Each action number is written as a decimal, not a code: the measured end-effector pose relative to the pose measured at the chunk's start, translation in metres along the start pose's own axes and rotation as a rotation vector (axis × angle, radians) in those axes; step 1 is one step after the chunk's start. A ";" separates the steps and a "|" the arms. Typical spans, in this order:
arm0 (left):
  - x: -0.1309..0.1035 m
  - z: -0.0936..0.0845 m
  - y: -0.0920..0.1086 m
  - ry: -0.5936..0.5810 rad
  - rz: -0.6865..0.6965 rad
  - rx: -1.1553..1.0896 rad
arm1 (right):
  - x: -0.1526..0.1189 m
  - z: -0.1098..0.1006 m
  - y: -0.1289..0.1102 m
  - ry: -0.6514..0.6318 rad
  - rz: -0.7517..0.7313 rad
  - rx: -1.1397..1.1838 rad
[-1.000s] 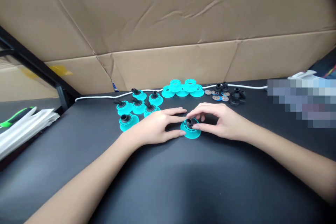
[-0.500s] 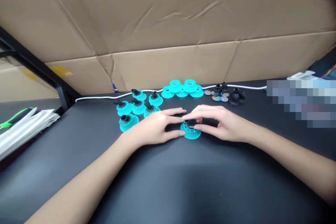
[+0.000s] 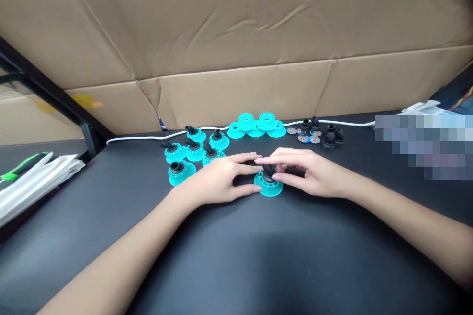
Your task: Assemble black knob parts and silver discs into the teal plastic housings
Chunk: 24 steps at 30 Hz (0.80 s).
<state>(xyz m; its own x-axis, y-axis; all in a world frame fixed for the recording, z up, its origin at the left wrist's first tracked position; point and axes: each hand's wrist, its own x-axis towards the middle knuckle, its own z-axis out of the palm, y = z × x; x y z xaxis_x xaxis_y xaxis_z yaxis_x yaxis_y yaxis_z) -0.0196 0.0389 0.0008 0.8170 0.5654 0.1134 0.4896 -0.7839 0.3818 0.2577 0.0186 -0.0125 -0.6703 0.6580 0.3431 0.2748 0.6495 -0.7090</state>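
In front of me on the black tabletop stands a turquoise flared plastic base [image 3: 271,190] with slots round its top rim. A black plastic piece with a spout [image 3: 268,174] sits in its centre. My left hand [image 3: 223,177] steadies the base from the left, thumb at its near side and fingertips at its upper edge. From the right, my right hand [image 3: 314,172] pinches the black piece between thumb and fingers; its fingertips partly cover the spout. Left of them stand several turquoise bases with black spouted pieces in them [image 3: 182,173].
Bare turquoise bases [image 3: 254,129] are stacked at the back. Round metal discs [image 3: 303,139] and loose black pieces [image 3: 330,135] lie to their right. A white cable [image 3: 148,137] runs before the cardboard wall [image 3: 236,93]. Papers [image 3: 48,182] lie at far left.
The black piece's spout now shows more upright in the base, and my right fingers have shifted slightly round it. My left hand stays in place.
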 end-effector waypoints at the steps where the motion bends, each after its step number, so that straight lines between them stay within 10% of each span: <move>1: 0.000 0.000 0.000 -0.003 -0.002 0.008 | 0.000 0.000 0.001 -0.001 0.012 0.008; 8: 0.000 -0.001 0.001 -0.031 -0.006 0.020 | -0.001 0.011 0.004 0.154 0.076 -0.043; 15: 0.000 0.000 -0.001 -0.015 -0.004 0.013 | -0.001 0.001 0.003 -0.008 0.103 0.158; 24: 0.000 0.000 -0.001 -0.037 -0.005 0.006 | 0.002 0.015 0.001 0.227 0.146 0.076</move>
<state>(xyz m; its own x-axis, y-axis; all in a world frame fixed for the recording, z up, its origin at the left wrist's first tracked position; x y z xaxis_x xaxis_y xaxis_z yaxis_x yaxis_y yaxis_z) -0.0206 0.0399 0.0004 0.8249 0.5599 0.0772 0.4957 -0.7823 0.3772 0.2468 0.0147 -0.0217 -0.4539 0.8163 0.3572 0.2987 0.5171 -0.8021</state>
